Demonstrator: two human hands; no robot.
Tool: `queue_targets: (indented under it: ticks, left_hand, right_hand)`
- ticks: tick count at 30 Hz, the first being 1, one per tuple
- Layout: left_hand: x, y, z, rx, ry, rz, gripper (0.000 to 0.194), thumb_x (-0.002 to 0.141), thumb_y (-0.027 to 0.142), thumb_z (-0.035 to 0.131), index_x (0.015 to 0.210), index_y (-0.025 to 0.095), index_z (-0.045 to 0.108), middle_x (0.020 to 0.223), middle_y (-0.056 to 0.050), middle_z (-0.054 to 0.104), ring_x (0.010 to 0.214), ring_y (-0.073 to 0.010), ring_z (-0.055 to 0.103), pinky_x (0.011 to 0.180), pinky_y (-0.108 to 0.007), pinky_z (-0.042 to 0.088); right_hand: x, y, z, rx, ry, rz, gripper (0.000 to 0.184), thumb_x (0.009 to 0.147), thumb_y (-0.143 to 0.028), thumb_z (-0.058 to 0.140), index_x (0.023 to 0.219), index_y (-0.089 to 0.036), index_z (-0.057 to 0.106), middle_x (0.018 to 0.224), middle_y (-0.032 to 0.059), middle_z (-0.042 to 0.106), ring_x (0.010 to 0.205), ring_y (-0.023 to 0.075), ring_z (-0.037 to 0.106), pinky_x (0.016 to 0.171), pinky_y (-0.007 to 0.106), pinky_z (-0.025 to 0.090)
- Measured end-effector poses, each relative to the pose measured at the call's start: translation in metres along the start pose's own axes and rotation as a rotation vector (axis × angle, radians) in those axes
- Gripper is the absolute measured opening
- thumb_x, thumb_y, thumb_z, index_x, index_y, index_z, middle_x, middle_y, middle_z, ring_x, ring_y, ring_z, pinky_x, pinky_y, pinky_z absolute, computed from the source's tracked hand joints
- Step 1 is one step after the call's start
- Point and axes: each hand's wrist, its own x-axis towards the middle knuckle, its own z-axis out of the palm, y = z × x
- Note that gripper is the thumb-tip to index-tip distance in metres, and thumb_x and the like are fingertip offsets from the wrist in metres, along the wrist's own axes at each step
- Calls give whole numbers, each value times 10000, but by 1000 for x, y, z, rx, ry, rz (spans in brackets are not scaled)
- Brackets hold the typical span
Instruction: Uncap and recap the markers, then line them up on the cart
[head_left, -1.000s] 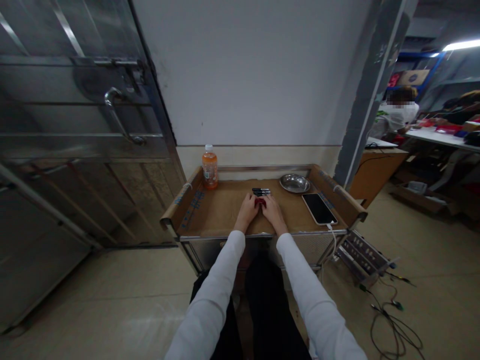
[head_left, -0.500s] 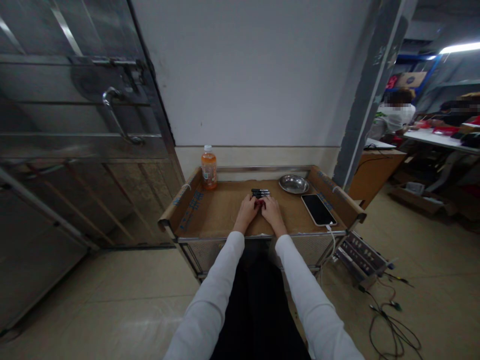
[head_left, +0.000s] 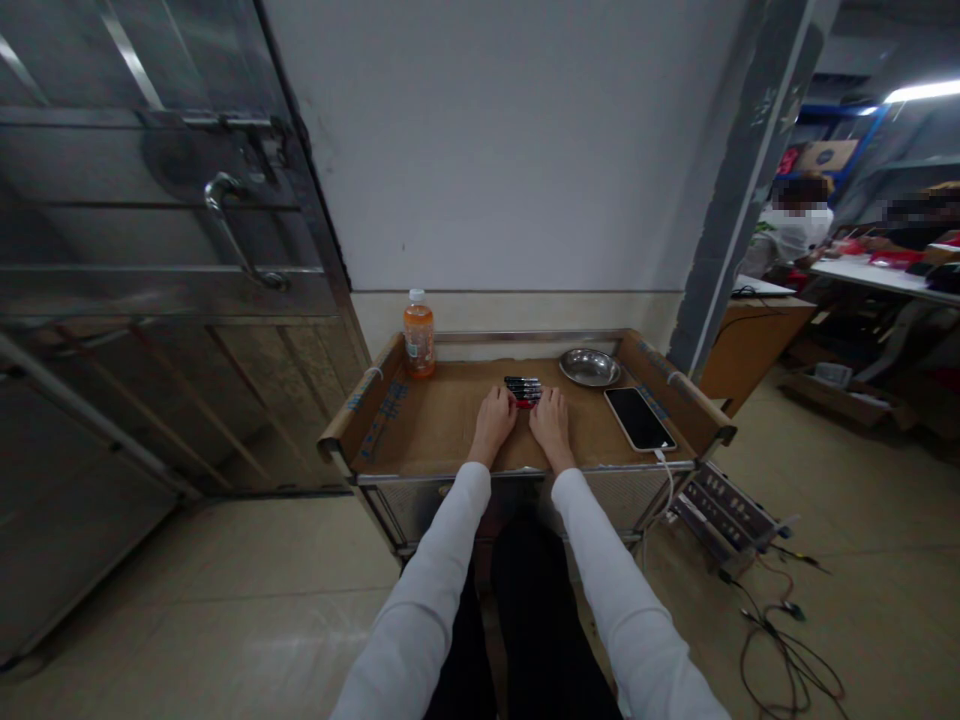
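Note:
On the cardboard-lined top of a cart, several black marker pens (head_left: 523, 385) lie side by side in a small row. A red marker pen (head_left: 526, 404) lies along the near side of that row, level with the black ones. My left hand (head_left: 495, 412) has its curled fingers at the red pen's left end. At the opposite end, the fingertips of my right hand (head_left: 550, 413) close on it. Both hands rest low on the cardboard, with the pen's ends hidden under the fingers.
An orange drink bottle (head_left: 419, 335) stands at the back left. A shallow metal dish (head_left: 590, 367) sits at the back right, with a phone (head_left: 640, 419) on a white cable nearer me. Raised cardboard sides (head_left: 679, 400) edge the cart. People sit farther right.
My hands have moved apart, the right one shifting rightward. More of the black pens and the red pen now show between them.

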Motion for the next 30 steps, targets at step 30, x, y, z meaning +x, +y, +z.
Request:
queue_targets:
  ticks: [30]
  left_hand:
    - [-5, -4, -5, 308, 33, -225, 200, 867, 147, 413, 964, 139, 589, 1010, -162, 627, 986, -281, 545, 843, -416, 441]
  right_hand:
    - [1, 29, -5, -118, -169, -27, 397, 896, -136, 364, 1248, -101, 544, 1351, 187, 523, 1264, 250, 457, 1062, 423, 301]
